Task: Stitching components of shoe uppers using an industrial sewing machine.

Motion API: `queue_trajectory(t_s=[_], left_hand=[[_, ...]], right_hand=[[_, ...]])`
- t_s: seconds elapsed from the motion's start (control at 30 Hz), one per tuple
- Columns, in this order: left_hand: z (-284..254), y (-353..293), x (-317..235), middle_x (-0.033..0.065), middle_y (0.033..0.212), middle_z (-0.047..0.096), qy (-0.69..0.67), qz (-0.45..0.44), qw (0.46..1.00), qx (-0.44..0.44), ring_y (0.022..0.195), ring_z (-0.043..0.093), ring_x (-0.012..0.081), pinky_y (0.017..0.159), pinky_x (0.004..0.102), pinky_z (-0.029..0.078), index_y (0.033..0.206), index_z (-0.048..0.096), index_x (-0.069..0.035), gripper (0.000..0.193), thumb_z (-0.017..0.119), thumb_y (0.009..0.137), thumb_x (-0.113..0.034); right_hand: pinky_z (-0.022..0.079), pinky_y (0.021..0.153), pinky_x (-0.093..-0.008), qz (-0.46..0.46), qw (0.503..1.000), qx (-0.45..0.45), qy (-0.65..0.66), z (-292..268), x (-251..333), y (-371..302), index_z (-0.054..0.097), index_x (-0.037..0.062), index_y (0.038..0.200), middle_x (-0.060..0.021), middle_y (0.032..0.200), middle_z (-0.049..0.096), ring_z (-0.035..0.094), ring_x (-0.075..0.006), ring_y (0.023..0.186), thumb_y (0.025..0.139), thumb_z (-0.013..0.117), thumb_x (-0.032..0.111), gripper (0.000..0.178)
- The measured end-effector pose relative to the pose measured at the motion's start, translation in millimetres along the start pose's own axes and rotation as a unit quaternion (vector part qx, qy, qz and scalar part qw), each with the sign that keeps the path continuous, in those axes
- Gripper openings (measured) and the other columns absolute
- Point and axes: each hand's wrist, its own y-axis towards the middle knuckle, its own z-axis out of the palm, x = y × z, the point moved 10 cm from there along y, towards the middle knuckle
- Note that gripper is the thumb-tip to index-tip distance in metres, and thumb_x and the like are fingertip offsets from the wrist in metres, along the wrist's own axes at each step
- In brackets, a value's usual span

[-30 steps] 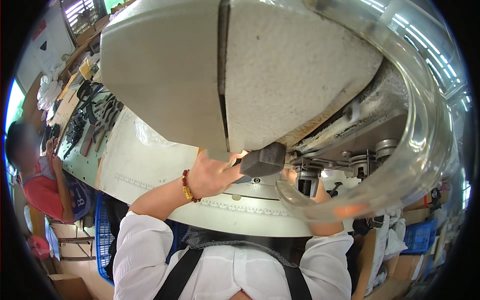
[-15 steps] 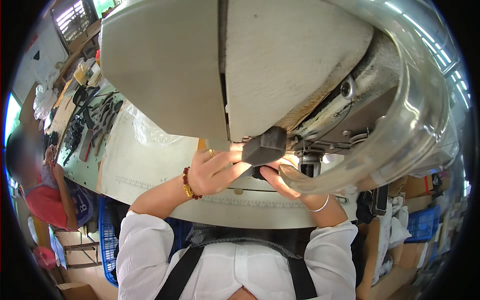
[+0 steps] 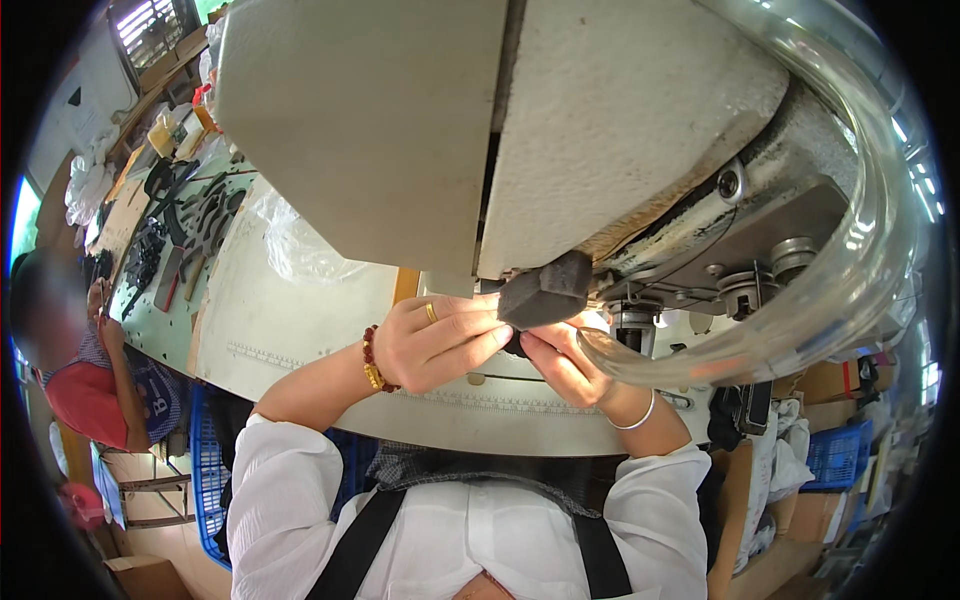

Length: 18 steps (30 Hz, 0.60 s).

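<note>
A dark grey foam-like block (image 3: 547, 288) sits just under the big pale machine head (image 3: 400, 130), beside the metal needle area (image 3: 633, 322). My left hand (image 3: 432, 342), with a gold ring and a red bead bracelet, pinches the block's lower left end. Wearing a thin silver bangle, my right hand (image 3: 567, 364) comes in from below with its fingertips on the block's underside, where a small dark piece shows between the two hands. What that piece is cannot be made out.
A thick clear tube (image 3: 850, 290) curves down the right side past my right hand. The white work table (image 3: 270, 320) carries clear plastic wrap and, farther left, several dark pieces and tools (image 3: 190, 225). Another person in red (image 3: 85, 390) sits at the left. Blue crates (image 3: 822, 455) stand low.
My right hand has come in from under the clear tube to meet my left hand at the block. The block and left hand have shifted slightly right, toward the needle area.
</note>
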Motion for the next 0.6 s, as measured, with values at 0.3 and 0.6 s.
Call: queue_trajectory(t_s=[0.3, 0.6], left_hand=[[-2, 6, -2, 0.0131, 0.100, 0.073, -0.015, 0.000, 1.000, -0.004, 0.091, 0.077, 0.0268, 0.073, 0.0320, 0.066, 0.096, 0.074, 0.001, 0.018, 0.076, 0.079, -0.003], [2, 10, 1, 0.0102, 0.095, 0.070, -0.044, -0.068, 0.994, 0.078, 0.082, 0.074, 0.0238, 0.062, 0.0298, 0.061, 0.097, 0.075, 0.000, 0.023, 0.076, 0.076, -0.007]], right_hand=[[0.062, 0.075, -0.0434, 0.006, 1.000, 0.002, -0.023, 5, -2, -7, 0.070, -0.0058, 0.087, -0.0207, 0.096, 0.073, 0.073, -0.0333, 0.087, 0.066, 0.076, -0.006, 0.021], [0.064, 0.076, -0.0391, 0.171, 0.959, 0.174, -0.142, -8, -43, -41, 0.075, 0.0006, 0.101, -0.0136, 0.099, 0.075, 0.075, -0.0266, 0.089, 0.078, 0.075, 0.000, 0.023]])
